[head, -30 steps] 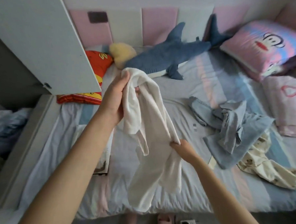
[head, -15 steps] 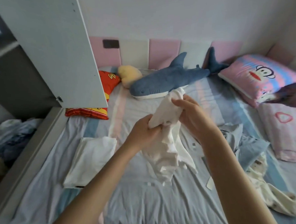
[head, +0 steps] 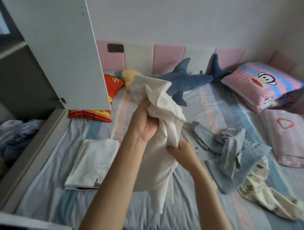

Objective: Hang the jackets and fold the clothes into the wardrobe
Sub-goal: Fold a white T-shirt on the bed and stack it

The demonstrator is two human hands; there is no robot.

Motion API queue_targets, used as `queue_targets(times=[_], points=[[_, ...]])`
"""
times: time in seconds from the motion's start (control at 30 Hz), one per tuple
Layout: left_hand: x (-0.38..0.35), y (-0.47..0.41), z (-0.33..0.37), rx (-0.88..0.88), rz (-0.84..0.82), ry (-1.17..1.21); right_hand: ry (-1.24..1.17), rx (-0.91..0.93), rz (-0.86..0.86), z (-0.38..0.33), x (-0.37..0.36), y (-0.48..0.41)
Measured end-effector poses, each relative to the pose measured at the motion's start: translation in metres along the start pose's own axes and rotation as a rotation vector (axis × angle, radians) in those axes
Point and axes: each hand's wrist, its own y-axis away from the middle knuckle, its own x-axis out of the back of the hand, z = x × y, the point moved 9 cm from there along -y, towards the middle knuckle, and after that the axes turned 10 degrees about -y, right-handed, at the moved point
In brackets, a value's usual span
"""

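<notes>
Above the bed I hold up a crumpled white garment (head: 160, 104). My left hand (head: 143, 126) grips its upper bunched part. Lower down, my right hand (head: 182, 151) pinches a fold of the same cloth, and the rest hangs toward the mattress. On the bed's left lies a folded white garment (head: 92, 163). A rumpled light-blue garment (head: 238, 156) lies to the right, with a cream patterned garment (head: 268, 196) beside it. The open wardrobe door (head: 61, 49) stands at the upper left.
A blue shark plush (head: 190, 81), a yellow plush (head: 128, 75), a red cushion (head: 98, 112) and pink pillows (head: 262, 84) line the far side of the striped bed (head: 209, 111). A heap of clothes (head: 13, 138) lies low in the wardrobe at left.
My left hand rose with the bunched top of the white garment. My right hand dropped from the top to a lower fold. The camera tilted up slightly.
</notes>
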Motion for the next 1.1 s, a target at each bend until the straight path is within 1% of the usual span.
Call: queue_targets(times=[0.1, 0.17, 0.23, 0.33, 0.43, 0.5, 0.57, 0.6, 0.63, 0.67, 0.7, 0.73, 0.77, 0.8, 0.83, 0.87, 0.9, 0.93, 0.97, 1.0, 1.03, 1.07, 1.1], points=[[0.034, 0.008, 0.021, -0.083, 0.012, -0.02, -0.077, 0.071, 0.135, 0.005, 0.019, 0.005], [0.063, 0.016, 0.03, -0.1, 0.092, -0.041, -0.072, 0.133, 0.195, -0.006, 0.031, 0.01], [0.086, 0.025, 0.038, -0.122, 0.178, -0.021, -0.092, 0.197, 0.217, -0.017, 0.04, 0.011], [0.106, 0.038, 0.049, -0.158, 0.247, 0.016, 0.009, 0.222, 0.122, -0.028, 0.037, 0.014], [0.11, 0.047, 0.055, -0.174, 0.28, -0.042, 0.068, 0.215, 0.04, -0.03, 0.039, 0.02], [0.115, 0.051, 0.055, -0.193, 0.279, -0.083, 0.181, 0.182, 0.018, -0.031, 0.046, 0.027], [0.117, 0.052, 0.052, -0.208, 0.287, -0.103, 0.34, 0.16, 0.089, -0.03, 0.062, 0.031], [0.119, 0.052, 0.049, -0.214, 0.293, -0.114, 0.412, 0.172, 0.186, -0.034, 0.073, 0.034], [0.122, 0.052, 0.047, -0.212, 0.316, -0.169, 0.432, 0.218, 0.336, -0.041, 0.087, 0.041], [0.123, 0.053, 0.044, -0.177, 0.346, -0.271, 0.382, 0.297, 0.497, -0.049, 0.099, 0.05], [0.128, 0.053, 0.04, -0.107, 0.374, -0.463, 0.313, 0.398, 0.633, -0.057, 0.108, 0.061], [0.135, 0.055, 0.036, 0.004, 0.388, -0.754, 0.243, 0.494, 0.722, -0.064, 0.114, 0.07], [0.144, 0.054, 0.032, 0.117, 0.378, -1.113, 0.191, 0.563, 0.751, -0.071, 0.114, 0.074], [0.152, 0.056, 0.03, 0.19, 0.368, -1.45, 0.135, 0.606, 0.721, -0.078, 0.108, 0.074], [0.155, 0.054, 0.033, 0.162, 0.386, -1.689, 0.074, 0.63, 0.659, -0.084, 0.098, 0.072], [0.146, 0.053, 0.037, 0.041, 0.411, -1.763, 0.019, 0.644, 0.596, -0.09, 0.086, 0.069], [0.13, 0.05, 0.038, -0.132, 0.379, -1.735, -0.015, 0.656, 0.554, -0.095, 0.074, 0.067], [0.107, 0.047, 0.031, -0.282, 0.244, -1.649, -0.027, 0.67, 0.515, -0.101, 0.06, 0.065], [0.084, 0.044, 0.018, -0.341, 0.059, -1.529, -0.025, 0.678, 0.474, -0.106, 0.048, 0.062], [0.065, 0.044, -0.002, -0.307, -0.115, -1.428, -0.022, 0.673, 0.43, -0.108, 0.036, 0.06], [0.055, 0.044, -0.025, -0.216, -0.25, -1.367, -0.023, 0.659, 0.402, -0.11, 0.029, 0.058], [0.051, 0.045, -0.045, -0.144, -0.323, -1.337, -0.026, 0.643, 0.393, -0.11, 0.027, 0.057], [0.054, 0.044, -0.061, -0.089, -0.342, -1.306, -0.024, 0.635, 0.409, -0.109, 0.028, 0.058]])
